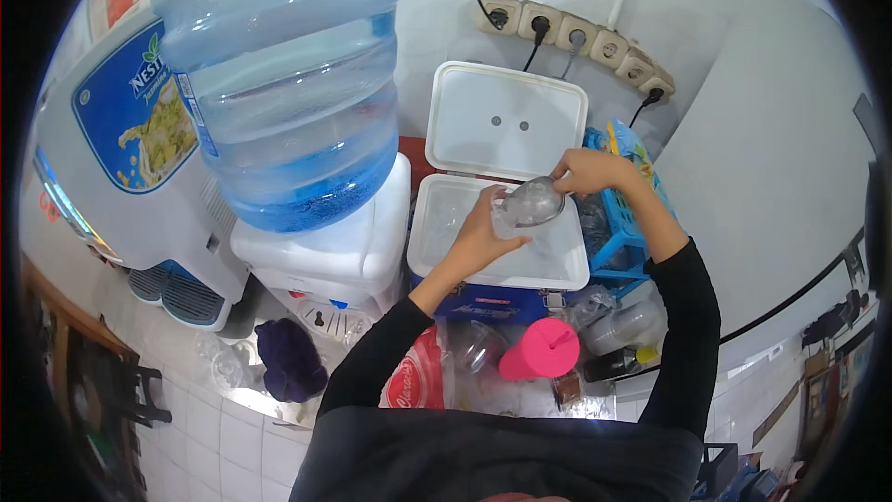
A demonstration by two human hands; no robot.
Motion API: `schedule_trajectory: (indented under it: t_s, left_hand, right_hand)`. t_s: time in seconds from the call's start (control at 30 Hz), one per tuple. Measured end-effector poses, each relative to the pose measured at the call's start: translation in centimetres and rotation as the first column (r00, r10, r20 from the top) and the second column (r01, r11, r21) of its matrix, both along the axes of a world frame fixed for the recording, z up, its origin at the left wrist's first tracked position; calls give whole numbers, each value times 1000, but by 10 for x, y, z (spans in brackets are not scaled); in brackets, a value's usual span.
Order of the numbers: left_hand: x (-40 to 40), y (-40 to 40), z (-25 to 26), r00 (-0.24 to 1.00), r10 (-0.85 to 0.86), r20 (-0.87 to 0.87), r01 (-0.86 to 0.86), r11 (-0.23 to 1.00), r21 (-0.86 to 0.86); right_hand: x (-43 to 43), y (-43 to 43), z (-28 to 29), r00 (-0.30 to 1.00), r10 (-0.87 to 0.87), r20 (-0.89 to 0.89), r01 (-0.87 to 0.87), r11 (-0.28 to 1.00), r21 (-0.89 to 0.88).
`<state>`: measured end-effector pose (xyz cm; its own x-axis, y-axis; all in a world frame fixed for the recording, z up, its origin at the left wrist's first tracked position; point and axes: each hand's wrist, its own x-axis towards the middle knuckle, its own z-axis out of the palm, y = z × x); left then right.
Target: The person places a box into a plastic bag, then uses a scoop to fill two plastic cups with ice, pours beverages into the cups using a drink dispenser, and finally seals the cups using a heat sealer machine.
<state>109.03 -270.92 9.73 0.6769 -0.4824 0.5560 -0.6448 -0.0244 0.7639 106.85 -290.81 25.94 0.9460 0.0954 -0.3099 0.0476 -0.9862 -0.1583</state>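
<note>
Above an open cool box (499,279) with a white rim and blue body, both my hands are at work. My right hand (592,171) grips the handle end of a metal scoop (535,202), which appears to hold ice. Around a clear plastic cup (500,219), mostly hidden by the scoop and fingers, my left hand (481,233) is curled with its thumb apart. The scoop overlaps the cup's mouth in this view. Whitish ice or water (449,216) shows inside the box, whose lid (505,118) stands raised against the wall.
A water dispenser (320,258) carrying a large bottle (300,104) stands left, beside a drink machine (132,153). A pink tumbler (540,348), a red-and-white packet (418,376) and a dark cloth (289,359) lie in front. At right is a blue basket (620,216); wall sockets (575,38) hold plugged cords.
</note>
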Motion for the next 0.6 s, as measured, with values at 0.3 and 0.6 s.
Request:
schedule_trajectory:
  t_s: [0.3, 0.6]
  left_hand:
    - [3, -12, -19, 991, 101, -84, -111, 984, -137]
    - [-13, 75, 39, 992, -64, -112, 36, 970, -240]
  right_hand:
    - [-62, 65, 1, 731, 281, 621, 131, 836, -533]
    - [44, -4, -63, 913, 167, 373, -86, 971, -223]
